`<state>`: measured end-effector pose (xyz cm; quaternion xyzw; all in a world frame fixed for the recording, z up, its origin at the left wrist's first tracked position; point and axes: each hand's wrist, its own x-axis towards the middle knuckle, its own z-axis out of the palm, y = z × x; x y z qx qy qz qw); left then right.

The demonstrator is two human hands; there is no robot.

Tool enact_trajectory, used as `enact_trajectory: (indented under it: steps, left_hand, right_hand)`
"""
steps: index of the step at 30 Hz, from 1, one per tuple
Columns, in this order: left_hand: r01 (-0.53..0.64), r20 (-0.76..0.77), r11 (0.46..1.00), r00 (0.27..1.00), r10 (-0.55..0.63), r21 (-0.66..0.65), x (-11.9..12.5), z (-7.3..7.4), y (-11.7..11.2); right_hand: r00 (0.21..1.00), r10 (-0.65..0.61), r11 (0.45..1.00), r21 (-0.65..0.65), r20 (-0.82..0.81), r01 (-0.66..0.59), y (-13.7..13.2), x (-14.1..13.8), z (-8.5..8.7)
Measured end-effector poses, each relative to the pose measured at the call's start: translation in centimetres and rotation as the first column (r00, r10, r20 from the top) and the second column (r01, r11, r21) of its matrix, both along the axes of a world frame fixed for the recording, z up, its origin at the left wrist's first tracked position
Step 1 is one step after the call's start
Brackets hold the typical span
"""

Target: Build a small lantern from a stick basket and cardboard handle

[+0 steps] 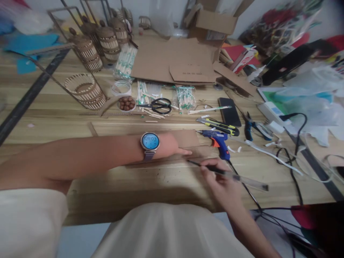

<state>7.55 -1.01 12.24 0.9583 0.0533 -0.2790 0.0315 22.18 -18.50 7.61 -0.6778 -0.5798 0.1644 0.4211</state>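
My left hand, below a wrist with a smartwatch, presses down on a flat piece of brown cardboard. One finger stretches out along it; the other fingers are mostly hidden from me. In my right hand is a pen with a dark front and a clear barrel, gripped near its front. Its tip points left, close to the cardboard's near edge; whether it touches I cannot tell. A blue glue gun lies just right of the cardboard.
Behind the cardboard lie scissors, a bowl of brown beads, a utility knife, a phone and pliers. Stick-built lanterns and an open basket stand back left. Cables trail at right.
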Motion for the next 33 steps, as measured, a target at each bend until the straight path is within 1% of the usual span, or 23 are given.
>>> enact_trajectory:
  steps: [1,3,5,6,8,9,13,15,16,17,19,20,21,22,23,25,26,27,28,29,30,33]
  left_hand:
    - [0.003,-0.002,1.0,1.0,-0.003,-0.002,-0.1,0.2,0.0]
    - [-0.001,-0.001,1.0,1.0,0.001,-0.003,-0.3,0.5,-0.1]
    - [-0.014,0.003,1.0,1.0,0.014,0.002,-0.3,0.6,-0.2]
    - [-0.024,0.003,1.0,1.0,0.024,0.005,-0.2,0.5,-0.3]
    - [-0.043,0.006,0.999,0.999,0.043,0.007,-0.1,0.3,-0.2]
    - [-0.051,0.007,0.999,0.999,0.051,0.007,0.0,0.2,-0.2]
    - [-0.066,0.015,0.998,0.998,0.066,-0.005,0.1,0.0,-0.2]
    - [-0.069,0.027,0.998,0.997,0.069,-0.013,0.0,0.1,-0.3]
    - [-0.067,0.032,0.998,0.997,0.067,-0.017,0.0,0.3,-0.3]
    - [-0.062,0.037,0.998,0.997,0.063,-0.02,-0.1,0.4,-0.3]
    - [-0.043,0.05,0.999,0.998,0.045,-0.032,-0.3,0.5,-0.1]
    - [-0.031,0.057,0.999,0.998,0.033,-0.04,-0.5,0.4,0.1]
    - [-0.019,0.065,0.999,0.998,0.022,-0.05,-0.7,0.2,0.3]
    - [-0.004,0.072,0.998,0.997,0.008,-0.061,-0.9,0.0,0.6]
    - [0.017,0.082,0.997,0.997,-0.011,-0.074,-1.1,-0.4,1.0]
    - [0.063,0.121,0.994,0.991,-0.052,-0.095,-1.5,-1.2,1.6]
    - [0.081,0.148,0.992,0.987,-0.066,-0.1,-1.7,-1.6,1.8]
    - [0.088,0.172,0.991,0.983,-0.07,-0.099,-1.8,-1.8,1.9]
    - [0.088,0.187,0.992,0.98,-0.07,-0.094,-1.9,-1.8,2.0]
    - [0.084,0.193,0.993,0.979,-0.066,-0.085,-2.0,-1.7,1.9]
    - [0.081,0.19,0.994,0.98,-0.065,-0.076,-2.2,-1.5,1.8]
    - [0.083,0.161,0.996,0.984,-0.076,-0.037,-2.9,-0.7,1.3]
  right_hand:
    - [0.992,0.123,0.992,-0.01,-0.039,-0.124,0.5,-1.3,0.1]
    - [0.934,0.34,0.938,-0.029,-0.109,-0.345,1.8,-3.6,0.0]
    - [0.859,0.492,0.868,-0.002,-0.144,-0.497,3.0,-5.6,-0.5]
    - [0.826,0.543,0.837,0.027,-0.149,-0.546,3.6,-6.5,-0.8]
    - [0.778,0.609,0.792,0.075,-0.153,-0.605,4.5,-7.8,-1.6]
    - [0.765,0.623,0.782,0.084,-0.163,-0.618,4.9,-8.4,-1.9]
    - [0.747,0.622,0.774,0.041,-0.236,-0.632,5.8,-10.2,-2.6]
    - [0.729,0.641,0.759,0.058,-0.239,-0.649,6.2,-10.7,-2.5]
    - [0.704,0.676,0.732,0.08,-0.219,-0.677,6.4,-10.7,-2.3]
    - [0.659,0.728,0.683,0.115,-0.191,-0.721,6.5,-10.5,-2.1]
    - [0.536,0.833,0.553,0.181,-0.138,-0.813,6.3,-9.2,-1.4]
    - [0.478,0.869,0.494,0.204,-0.125,-0.845,5.9,-8.2,-0.9]
    - [0.46,0.878,0.478,0.221,-0.132,-0.85,5.3,-6.8,-0.3]
    - [0.465,0.874,0.486,0.218,-0.143,-0.846,4.6,-5.2,0.2]
    - [0.517,0.841,0.54,0.219,-0.159,-0.813,3.9,-3.5,0.8]
    - [0.668,0.723,0.691,0.199,-0.176,-0.695,2.6,-0.3,1.6]
    - [0.78,0.611,0.79,0.177,-0.138,-0.587,2.1,1.0,1.7]
    - [0.873,0.486,0.868,0.134,-0.033,-0.478,2.0,2.0,1.5]
    - [0.903,0.418,0.9,0.085,0.101,-0.427,2.1,2.7,0.9]
    - [0.898,0.387,0.912,0.056,0.209,-0.406,2.4,3.1,0.1]
    - [0.897,0.352,0.925,0.048,0.268,-0.377,2.8,3.3,-0.9]
    - [0.867,0.392,0.909,0.016,0.309,-0.417,4.3,2.9,-4.2]
